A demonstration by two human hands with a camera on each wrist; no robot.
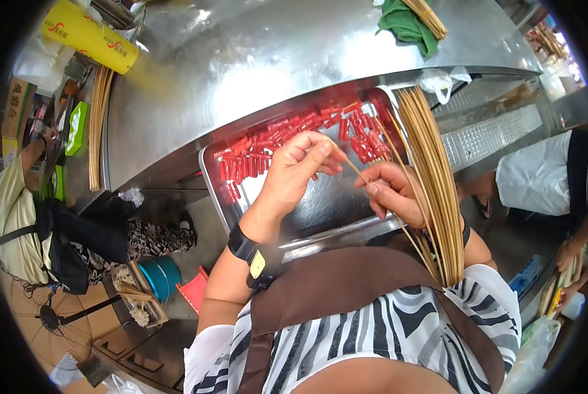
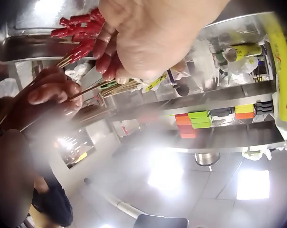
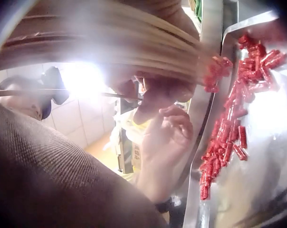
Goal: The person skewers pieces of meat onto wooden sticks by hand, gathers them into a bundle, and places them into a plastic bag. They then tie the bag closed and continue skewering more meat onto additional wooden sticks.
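My right hand pinches a thin bamboo skewer between thumb and fingers. The skewer slants up to my left hand, whose curled fingertips pinch around its far end; anything else inside those fingers is hidden. Both hands are above a metal tray. Short, glossy red pieces lie along the tray's far side. A thick bundle of bamboo skewers lies across my right forearm, with a few loose sticks beside it. In the left wrist view, red pieces cluster at skewer ends.
Beyond the tray stretches a steel counter, with a green cloth and more sticks at its far right. A yellow roll sits at the upper left. One person is at the left, another in a white apron at the right.
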